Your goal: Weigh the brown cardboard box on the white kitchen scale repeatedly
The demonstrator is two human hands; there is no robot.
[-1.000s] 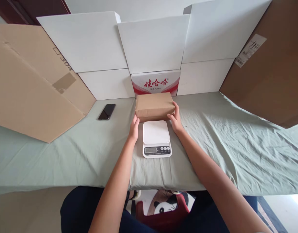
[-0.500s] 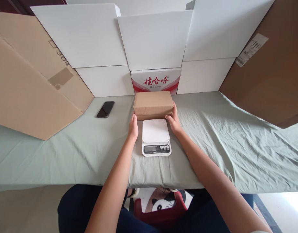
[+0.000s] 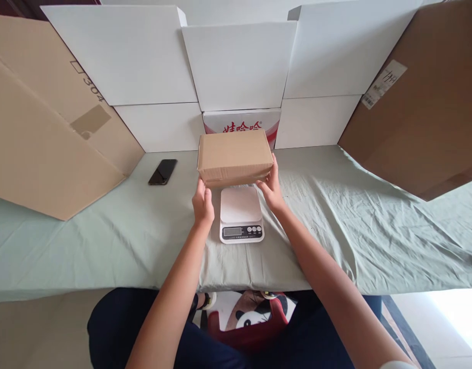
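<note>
The left hand (image 3: 203, 205) grips the near-left lower corner of the plain brown rectangular cardboard box (image 3: 234, 156), thumb on the front face and fingers curled under the edge, closed firmly on the cardboard. The right hand (image 3: 271, 187) clamps the opposite end the same way, thumb up along the right side, fingers hidden beneath. Held between the two hands, the box seems to hang just above the desk, tilted slightly toward the person, its near edge over the far rim of the small white digital kitchen scale (image 3: 241, 213).

Judging from this hold, the step goes well if both hands keep equal pressure so the box stays level, and if the box is centred over the scale's square platform before it is lowered, with the fingers slid out from under rather than trapped. The dark display and buttons at the scale's 6 o'clock edge should remain uncovered.

Outward from the hands, the pale green wrinkled cloth (image 3: 335, 205) covers the desk (image 3: 85, 246). A black smartphone (image 3: 163, 171) lies at 9 o'clock from the box, well apart. Just behind the box, at 12 o'clock, stands a white carton with red lettering (image 3: 259, 120), flanked by white cardboard panels (image 3: 143, 56) and large brown cardboard sheets (image 3: 36, 133) at both sides.
</note>
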